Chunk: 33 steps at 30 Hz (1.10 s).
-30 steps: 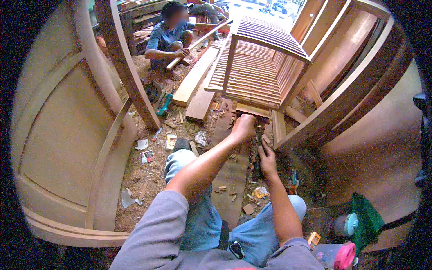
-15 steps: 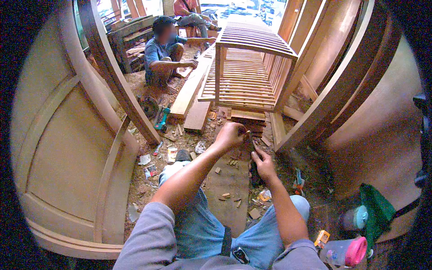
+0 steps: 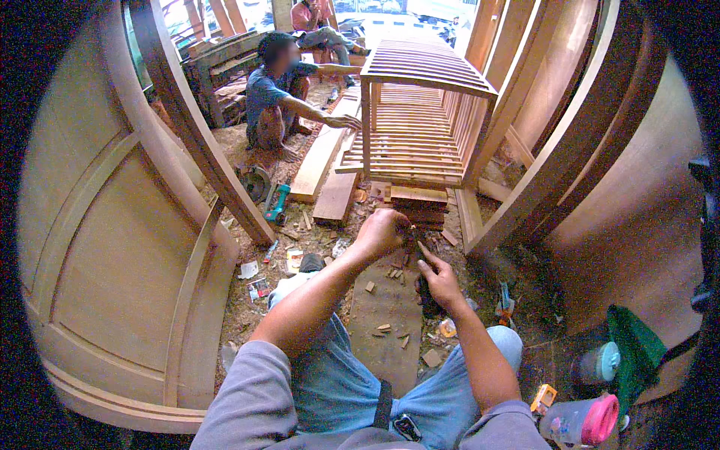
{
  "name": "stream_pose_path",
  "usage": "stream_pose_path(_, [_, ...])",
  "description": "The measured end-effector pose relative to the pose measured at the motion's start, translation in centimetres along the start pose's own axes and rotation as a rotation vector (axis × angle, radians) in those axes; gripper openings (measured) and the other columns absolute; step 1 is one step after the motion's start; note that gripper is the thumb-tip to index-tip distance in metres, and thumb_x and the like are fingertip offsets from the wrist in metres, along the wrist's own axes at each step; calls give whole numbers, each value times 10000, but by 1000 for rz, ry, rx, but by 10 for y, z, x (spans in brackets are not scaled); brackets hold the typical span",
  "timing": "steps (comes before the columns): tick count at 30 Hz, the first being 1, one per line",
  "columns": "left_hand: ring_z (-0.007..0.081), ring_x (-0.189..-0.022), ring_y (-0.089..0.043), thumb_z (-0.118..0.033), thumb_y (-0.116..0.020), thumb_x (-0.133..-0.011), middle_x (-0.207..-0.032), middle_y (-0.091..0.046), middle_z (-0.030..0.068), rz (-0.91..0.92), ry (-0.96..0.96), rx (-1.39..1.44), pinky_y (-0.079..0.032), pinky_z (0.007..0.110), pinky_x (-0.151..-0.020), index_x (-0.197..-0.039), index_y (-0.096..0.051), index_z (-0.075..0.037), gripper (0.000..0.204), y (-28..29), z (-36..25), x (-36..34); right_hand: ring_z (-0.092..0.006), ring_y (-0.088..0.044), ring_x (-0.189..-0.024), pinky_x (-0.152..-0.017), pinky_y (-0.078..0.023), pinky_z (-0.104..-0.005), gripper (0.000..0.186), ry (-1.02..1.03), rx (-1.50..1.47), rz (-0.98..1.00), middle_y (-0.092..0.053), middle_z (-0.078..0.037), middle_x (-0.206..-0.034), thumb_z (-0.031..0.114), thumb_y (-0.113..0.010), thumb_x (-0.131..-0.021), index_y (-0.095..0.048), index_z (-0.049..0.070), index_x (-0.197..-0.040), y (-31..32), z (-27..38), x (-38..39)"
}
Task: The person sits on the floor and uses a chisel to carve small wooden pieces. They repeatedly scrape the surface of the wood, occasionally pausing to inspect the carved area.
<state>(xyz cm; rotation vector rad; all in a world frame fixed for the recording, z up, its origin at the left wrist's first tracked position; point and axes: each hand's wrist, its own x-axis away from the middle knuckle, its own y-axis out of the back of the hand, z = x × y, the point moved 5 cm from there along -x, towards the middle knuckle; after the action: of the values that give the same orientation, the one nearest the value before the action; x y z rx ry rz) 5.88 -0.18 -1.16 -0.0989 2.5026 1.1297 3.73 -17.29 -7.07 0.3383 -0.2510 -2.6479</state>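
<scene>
Blackish slim object, kind unclear, between the hands: right hand closed around it; left hand, at its 10 o'clock, curled, closure and contents not readable. Judged risk: loosened right grip lets it skid into left fingers. Wood scraps litter a board at 6 o'clock; slatted frame at 12, co-worker at 11.

Place type: woodworking workshop
Debris: wood shavings and offcuts are scattered underfoot
Stock: planks are laid flat
Joinery: slatted wooden frame and panelled woodwork are seen
Equipment: green power tool is placed beside planks
</scene>
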Motion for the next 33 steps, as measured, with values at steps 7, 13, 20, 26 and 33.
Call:
stream_pose_path(7, [299,-826,-654,-127,-677,-663,-869,-672,144,27,50,12,-523,386,-765,-888,-708,-71,233,1,-3,1,-180,-515,-1124,-998,-362,-306,442,-199,-115,56,-571,-116,-1234,168,-553,-906,-464,145,-1338,-1,-6,4])
stream_pose_path(13, [300,-826,-654,-115,-653,-674,-864,-673,145,57,80,-56,-524,387,-766,-885,-707,-66,224,3,-7,2,-169,-524,-1096,-987,-371,-301,434,-70,-1,35,-585,-106,-1213,163,-550,-908,-469,137,-1334,-1,8,3])
stream_pose_path(20, [310,-838,-648,-130,-654,-674,-885,-670,148,55,89,-78,-521,394,-768,-900,-704,-74,239,8,-12,4,-167,-477,-1163,-1023,-316,-295,431,-145,-37,50,-530,-101,-1283,157,-530,-916,-457,82,-1335,-2,8,5])
stream_pose_path(26, [320,-806,-651,-172,-672,-695,-846,-669,159,-66,71,-23,-521,404,-749,-838,-712,-75,177,12,-7,1,-164,-470,-1170,-1022,-319,-290,425,-120,73,49,-514,-97,-1301,139,-523,-920,-454,58,-1332,1,19,3])
stream_pose_path(33, [313,-741,-656,-168,-693,-689,-801,-664,184,-60,-26,111,-521,376,-716,-815,-702,-21,193,7,-1,-6,-189,-503,-1146,-1018,-336,-300,435,-158,-70,62,-528,-117,-1285,159,-542,-914,-455,69,-1330,0,-4,2])
